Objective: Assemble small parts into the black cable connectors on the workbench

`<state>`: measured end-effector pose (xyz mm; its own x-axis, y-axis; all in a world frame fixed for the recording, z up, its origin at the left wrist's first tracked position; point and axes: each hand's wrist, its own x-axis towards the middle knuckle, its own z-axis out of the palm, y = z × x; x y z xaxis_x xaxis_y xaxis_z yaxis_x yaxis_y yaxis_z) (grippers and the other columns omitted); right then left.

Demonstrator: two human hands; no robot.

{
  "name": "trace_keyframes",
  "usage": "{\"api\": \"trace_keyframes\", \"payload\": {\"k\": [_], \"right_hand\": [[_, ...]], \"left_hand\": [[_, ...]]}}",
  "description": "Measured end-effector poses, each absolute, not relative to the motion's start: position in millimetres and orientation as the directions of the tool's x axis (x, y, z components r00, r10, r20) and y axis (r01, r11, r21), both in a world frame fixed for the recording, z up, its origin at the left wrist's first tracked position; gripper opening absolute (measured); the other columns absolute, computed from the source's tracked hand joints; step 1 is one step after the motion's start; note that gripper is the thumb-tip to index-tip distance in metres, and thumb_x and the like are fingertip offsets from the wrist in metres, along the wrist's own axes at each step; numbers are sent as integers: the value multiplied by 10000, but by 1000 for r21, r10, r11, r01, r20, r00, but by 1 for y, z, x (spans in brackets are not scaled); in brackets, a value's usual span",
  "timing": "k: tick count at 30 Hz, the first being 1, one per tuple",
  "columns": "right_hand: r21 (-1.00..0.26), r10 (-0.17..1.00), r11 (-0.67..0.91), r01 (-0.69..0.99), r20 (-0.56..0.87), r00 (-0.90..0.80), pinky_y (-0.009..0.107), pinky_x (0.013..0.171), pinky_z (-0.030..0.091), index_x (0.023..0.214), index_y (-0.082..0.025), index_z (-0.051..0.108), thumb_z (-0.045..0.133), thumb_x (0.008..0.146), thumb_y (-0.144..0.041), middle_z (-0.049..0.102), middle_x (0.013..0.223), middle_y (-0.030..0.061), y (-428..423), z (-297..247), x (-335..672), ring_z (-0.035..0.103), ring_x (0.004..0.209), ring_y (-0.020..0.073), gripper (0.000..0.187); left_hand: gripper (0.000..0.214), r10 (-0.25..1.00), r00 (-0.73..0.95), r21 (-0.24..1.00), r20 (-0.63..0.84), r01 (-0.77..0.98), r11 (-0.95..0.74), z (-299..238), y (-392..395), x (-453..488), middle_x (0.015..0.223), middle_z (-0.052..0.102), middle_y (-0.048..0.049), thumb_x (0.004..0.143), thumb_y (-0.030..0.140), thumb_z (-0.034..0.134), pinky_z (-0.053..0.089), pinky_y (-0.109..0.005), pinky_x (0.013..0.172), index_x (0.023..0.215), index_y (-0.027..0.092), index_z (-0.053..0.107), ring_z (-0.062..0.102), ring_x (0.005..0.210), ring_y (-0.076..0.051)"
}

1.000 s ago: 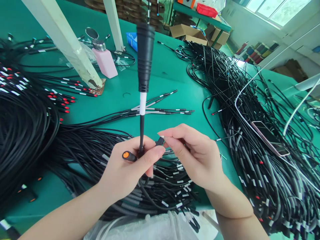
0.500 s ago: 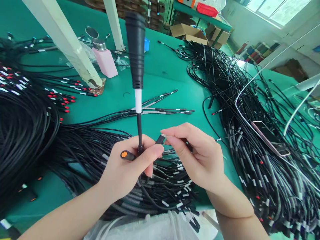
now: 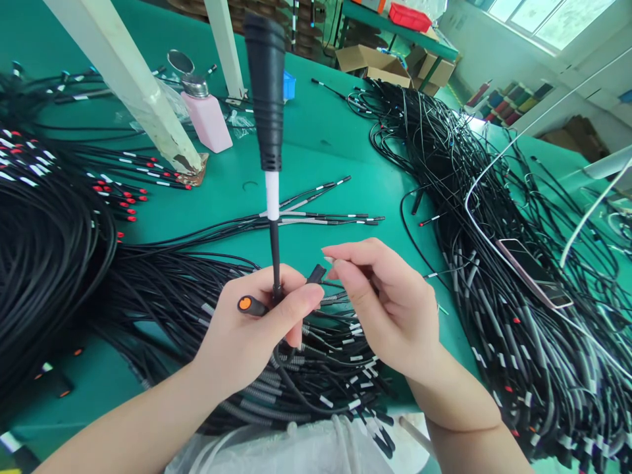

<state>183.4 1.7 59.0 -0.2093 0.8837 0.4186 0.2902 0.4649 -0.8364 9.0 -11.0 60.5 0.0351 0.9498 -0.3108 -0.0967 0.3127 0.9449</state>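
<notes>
My left hand (image 3: pixel 254 326) is closed round a black cable (image 3: pixel 275 257) between thumb and fingers. From this grip a large ribbed black connector (image 3: pixel 266 92) with a white sleeve (image 3: pixel 272 195) stands upright. A smaller round connector with an orange face (image 3: pixel 247 304) sticks out to the left. A flat black connector end (image 3: pixel 316 273) pokes out past my left thumb toward the right. My right hand (image 3: pixel 390 303) is just beside that end, apart from it, thumb and forefinger pinched. Something tiny and pale shows at its fingertips; I cannot make out what it is.
Bundles of black cables lie below my hands, in a coil (image 3: pixel 44 263) at left and a long heap (image 3: pixel 494 283) at right. A phone (image 3: pixel 536 273) rests on the heap. A pink bottle (image 3: pixel 208 122) stands near a white post (image 3: pixel 133 85) on the green table (image 3: pixel 326 155).
My right hand's fingertips have come off the flat black connector end, moving slightly right. My left hand keeps its grip, and the upright connector has shifted slightly up and left.
</notes>
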Motion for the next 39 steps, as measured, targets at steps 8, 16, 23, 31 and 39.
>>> {"api": "trace_keyframes", "payload": {"k": [8, 16, 23, 31, 39], "right_hand": [[-911, 917, -236, -337, -94, -389, 215, 436, 285, 966, -190, 744, 863, 900, -323, 694, 764, -17, 12, 57, 178, 432, 517, 51, 190], [-784, 891, -382, -489, -173, -420, 213, 439, 200, 861, -192, 761, 911, 835, -287, 709, 679, -19, 11, 57, 172, 355, 464, 38, 179], [-810, 900, -371, -455, -192, -392, 225, 438, 222, 835, -199, 754, 948, 789, -326, 750, 758, 10, 12, 55, 171, 365, 476, 47, 237], [-775, 885, -405, -485, -199, -421, 212, 432, 216, 834, -190, 747, 943, 793, -312, 739, 755, -2, 12, 55, 171, 352, 464, 32, 235], [-790, 868, -411, -455, -187, -459, 210, 436, 249, 851, -196, 728, 942, 796, -281, 734, 802, -6, 13, 52, 174, 361, 471, 30, 238]], "left_hand": [[210, 967, 183, 971, -175, -132, 201, 39, -4, -2, 466, 650, 77, 833, 289, 813, 406, -210, 466, 666, 238, 697, 542, 438, -93], [240, 966, 187, 966, -179, -154, 209, 36, -4, -2, 480, 656, 73, 831, 288, 820, 447, -236, 510, 655, 238, 665, 589, 463, -115], [243, 966, 185, 967, -181, -147, 210, 37, -5, -3, 479, 646, 82, 834, 284, 825, 439, -223, 509, 655, 243, 665, 594, 469, -107], [249, 959, 218, 967, -179, -143, 213, 36, -5, -3, 493, 634, 77, 844, 317, 817, 446, -227, 502, 664, 242, 663, 590, 469, -114], [269, 952, 161, 955, -259, -108, 277, 49, -8, 1, 471, 581, 75, 798, 316, 800, 407, -250, 499, 629, 239, 606, 534, 466, -123]]}}
